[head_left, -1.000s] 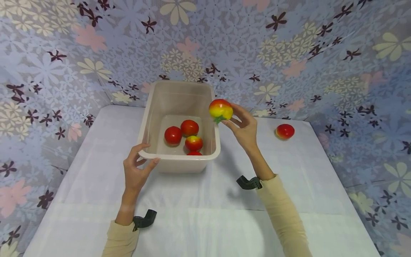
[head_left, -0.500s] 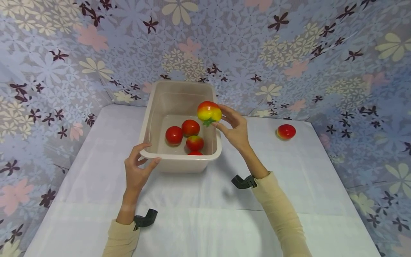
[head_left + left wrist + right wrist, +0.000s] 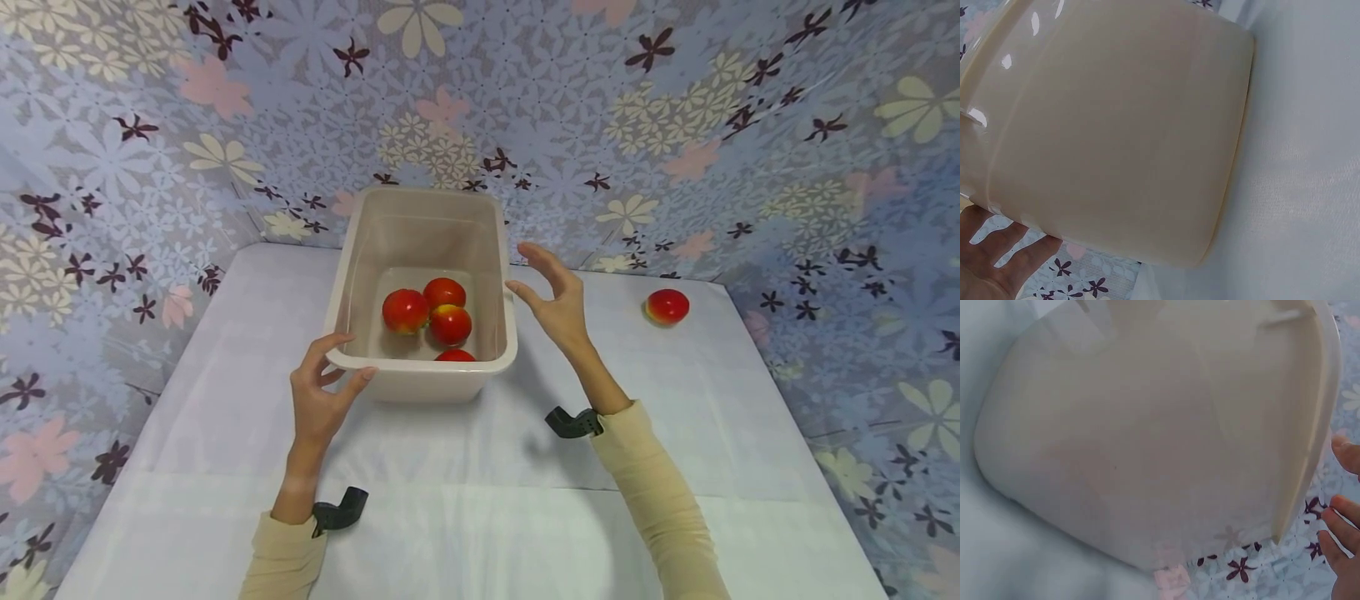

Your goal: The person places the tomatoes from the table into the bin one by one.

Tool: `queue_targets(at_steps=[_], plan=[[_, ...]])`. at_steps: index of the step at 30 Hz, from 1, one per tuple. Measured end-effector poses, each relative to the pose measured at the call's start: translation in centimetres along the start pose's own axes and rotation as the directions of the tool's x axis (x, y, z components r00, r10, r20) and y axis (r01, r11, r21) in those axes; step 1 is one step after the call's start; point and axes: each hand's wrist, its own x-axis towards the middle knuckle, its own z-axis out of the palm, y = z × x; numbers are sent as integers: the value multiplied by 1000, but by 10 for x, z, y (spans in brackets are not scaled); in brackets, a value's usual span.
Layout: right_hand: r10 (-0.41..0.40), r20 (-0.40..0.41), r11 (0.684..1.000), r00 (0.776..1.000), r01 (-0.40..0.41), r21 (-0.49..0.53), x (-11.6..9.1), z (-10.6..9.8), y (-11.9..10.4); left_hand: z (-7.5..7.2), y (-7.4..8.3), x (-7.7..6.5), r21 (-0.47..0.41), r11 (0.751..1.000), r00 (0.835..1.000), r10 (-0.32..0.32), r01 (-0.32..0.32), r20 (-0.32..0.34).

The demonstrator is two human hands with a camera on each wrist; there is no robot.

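Note:
My left hand (image 3: 318,392) holds the front left corner of a beige plastic bin (image 3: 420,367), its fingers at the left rim and the thumb against the front. Inside the bin lie several glossy red fruits, among them one with a yellowish lower edge (image 3: 406,311), one with a yellow top (image 3: 450,325) and a plain red one (image 3: 445,292). The front rim partly hides another fruit (image 3: 455,356). Just beyond the right rim is my right hand (image 3: 557,300), thumb and fingers spread apart around nothing. In the right wrist view, its fingertips (image 3: 1341,531) show beside the bin's rim.
A single red fruit (image 3: 667,307) with a yellowish side lies on the white-covered table (image 3: 720,400), to the right of the bin. Floral fabric (image 3: 555,108) hangs behind the table and at both sides.
My right hand carried a red-and-yellow fruit with a green leafy top left over the bin and let go of it. The fruits inside have shifted. My left hand stays at the corner.

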Motion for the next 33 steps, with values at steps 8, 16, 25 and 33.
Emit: queue_targets(at_steps=[8, 16, 25, 33], plan=[[-19, -57, 1000, 998, 18, -23, -2, -14, 12, 0, 0, -1, 28, 999, 1000, -18, 17, 8], [30, -186, 995, 982, -47, -88, -3, -42, 28, 0, -1, -2, 24, 1000, 1000, -14, 13, 4], [62, -316, 988, 947, -104, -117, -9, -79, 41, -1, -30, -6, 37, 999, 1000, -18, 18, -2], [127, -371, 979, 920, -176, -102, -18, -101, 63, 0, -35, -8, 47, 999, 1000, -24, 25, -2]])
